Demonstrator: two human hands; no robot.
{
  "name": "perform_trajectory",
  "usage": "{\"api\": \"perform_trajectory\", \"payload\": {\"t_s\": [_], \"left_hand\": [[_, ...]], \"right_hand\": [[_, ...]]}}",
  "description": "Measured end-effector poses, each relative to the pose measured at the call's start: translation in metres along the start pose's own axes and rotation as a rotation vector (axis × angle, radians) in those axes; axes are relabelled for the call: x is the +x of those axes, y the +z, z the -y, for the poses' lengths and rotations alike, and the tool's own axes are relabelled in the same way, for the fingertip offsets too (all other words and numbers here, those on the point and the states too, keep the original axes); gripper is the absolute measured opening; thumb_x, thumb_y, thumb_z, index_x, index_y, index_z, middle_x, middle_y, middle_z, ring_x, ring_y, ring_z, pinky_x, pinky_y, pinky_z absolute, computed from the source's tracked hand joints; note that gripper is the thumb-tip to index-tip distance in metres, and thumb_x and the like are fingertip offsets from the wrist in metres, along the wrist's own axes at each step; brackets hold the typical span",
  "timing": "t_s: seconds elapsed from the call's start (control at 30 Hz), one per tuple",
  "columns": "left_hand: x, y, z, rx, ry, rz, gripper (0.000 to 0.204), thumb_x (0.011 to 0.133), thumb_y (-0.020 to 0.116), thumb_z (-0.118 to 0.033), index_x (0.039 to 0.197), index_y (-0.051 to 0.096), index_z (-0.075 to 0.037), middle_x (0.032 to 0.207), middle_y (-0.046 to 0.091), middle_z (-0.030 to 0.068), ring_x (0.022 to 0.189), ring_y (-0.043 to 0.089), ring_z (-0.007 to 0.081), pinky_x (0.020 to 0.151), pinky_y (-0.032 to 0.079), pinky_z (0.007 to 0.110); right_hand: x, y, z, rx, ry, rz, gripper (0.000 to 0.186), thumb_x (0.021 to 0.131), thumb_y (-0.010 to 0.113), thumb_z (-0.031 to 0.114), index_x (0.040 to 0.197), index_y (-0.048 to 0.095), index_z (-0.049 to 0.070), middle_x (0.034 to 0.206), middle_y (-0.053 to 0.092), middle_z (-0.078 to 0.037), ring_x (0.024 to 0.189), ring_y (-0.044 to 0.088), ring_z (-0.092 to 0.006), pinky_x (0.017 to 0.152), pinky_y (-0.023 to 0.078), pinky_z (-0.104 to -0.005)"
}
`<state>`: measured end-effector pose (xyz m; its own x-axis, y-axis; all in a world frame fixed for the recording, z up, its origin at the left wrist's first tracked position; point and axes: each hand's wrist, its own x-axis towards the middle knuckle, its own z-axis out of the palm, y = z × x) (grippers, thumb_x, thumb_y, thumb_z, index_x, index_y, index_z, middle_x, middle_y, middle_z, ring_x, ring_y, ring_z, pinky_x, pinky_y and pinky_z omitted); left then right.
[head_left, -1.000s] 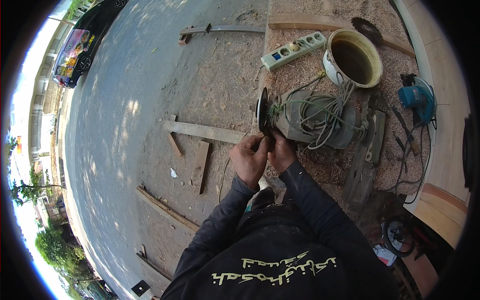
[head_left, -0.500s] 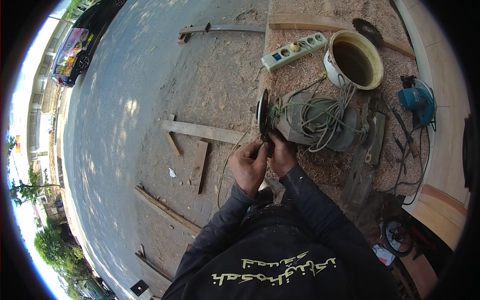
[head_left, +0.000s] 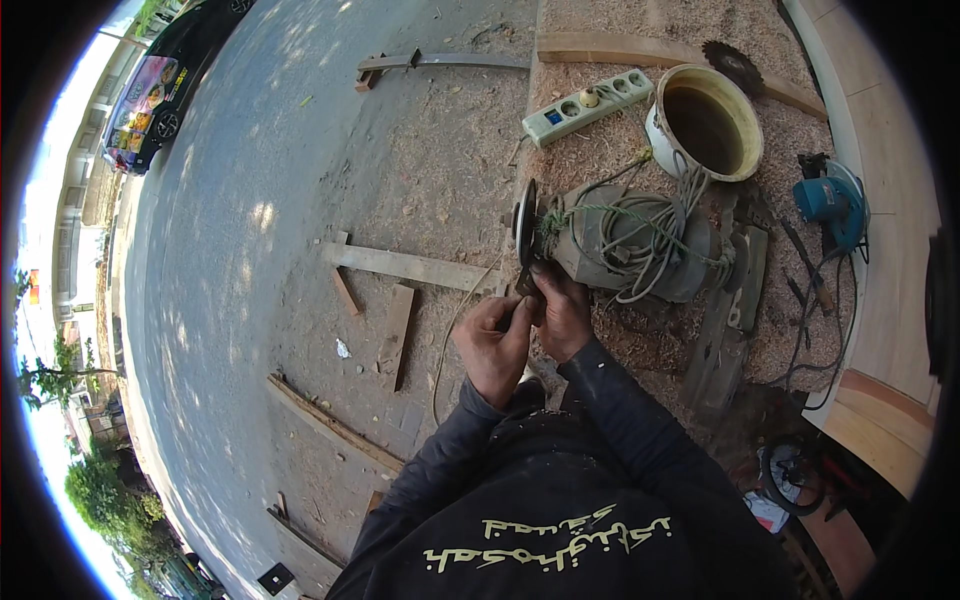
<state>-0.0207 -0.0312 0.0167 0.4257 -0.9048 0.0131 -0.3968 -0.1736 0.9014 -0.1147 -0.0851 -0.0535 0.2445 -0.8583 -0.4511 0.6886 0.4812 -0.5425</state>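
My left hand and my right hand are close together, both with fingers closed. Between their fingertips is a small dark piece, mostly hidden by the fingers, its kind unclear. It sits at the lower edge of a thin round grinding disc, seen nearly edge-on. I cannot tell whether the piece touches the disc. The disc is mounted on the left end of a grey electric motor. A loosely coiled cable and a green rope lie over the motor's top.
Beyond the motor are a power strip, a whitish bucket and a toothed circular saw blade. A teal power saw lies at the right. Wooden boards and sawdust cover the ground; a road runs along the left.
My left hand has shifted slightly left and toward me. The right hand has stayed almost in place near the disc's lower edge.
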Motion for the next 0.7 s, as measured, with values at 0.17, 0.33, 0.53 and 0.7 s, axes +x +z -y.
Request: {"api": "perform_trajectory", "payload": {"t_s": [0.17, 0.33, 0.53, 0.7], "left_hand": [[-0.004, -0.004, -0.004, -0.004, -0.001, -0.001, 0.012, 0.09, 0.077, -0.008, 0.091, 0.077, 0.004, 0.076, 0.071, 0.0104, 0.068, 0.065, 0.0141, 0.064, 0.05, 0.029], [-0.009, -0.004, -0.001, -0.039, -0.019, -0.029, 0.009, 0.089, 0.077, -0.008, 0.088, 0.077, 0.001, 0.075, 0.071, 0.0127, 0.066, 0.067, 0.0193, 0.064, 0.051, 0.032], [-0.014, -0.01, -0.002, -0.049, -0.031, 0.004, 0.015, 0.092, 0.078, -0.007, 0.093, 0.078, 0.008, 0.079, 0.074, 0.0084, 0.072, 0.066, 0.0087, 0.063, 0.051, 0.025], [-0.018, -0.011, -0.001, -0.083, -0.018, -0.006, 0.013, 0.093, 0.077, -0.006, 0.094, 0.078, 0.007, 0.08, 0.075, 0.0092, 0.071, 0.066, 0.0094, 0.062, 0.051, 0.025]], "right_hand": [[-0.009, 0.009, 0.007, -0.046, 0.024, -0.004, 0.011, 0.105, 0.063, 0.014, 0.114, 0.066, 0.01, 0.095, 0.063, 0.004, 0.079, 0.06, -0.0055, 0.064, 0.051, -0.0227], [-0.011, 0.007, 0.005, -0.041, 0.01, 0.048, 0.008, 0.105, 0.064, 0.016, 0.11, 0.066, 0.01, 0.09, 0.063, 0.005, 0.074, 0.059, -0.0038, 0.061, 0.049, -0.0209], [-0.016, 0.01, 0.005, -0.049, 0.01, 0.058, 0.008, 0.105, 0.064, 0.017, 0.105, 0.064, 0.01, 0.086, 0.063, 0.004, 0.071, 0.058, -0.0037, 0.058, 0.046, -0.0206], [-0.018, 0.011, 0.003, -0.059, -0.008, 0.046, 0.009, 0.104, 0.066, 0.018, 0.103, 0.063, 0.009, 0.083, 0.063, 0.003, 0.067, 0.058, -0.0042, 0.054, 0.044, -0.0206]]}}
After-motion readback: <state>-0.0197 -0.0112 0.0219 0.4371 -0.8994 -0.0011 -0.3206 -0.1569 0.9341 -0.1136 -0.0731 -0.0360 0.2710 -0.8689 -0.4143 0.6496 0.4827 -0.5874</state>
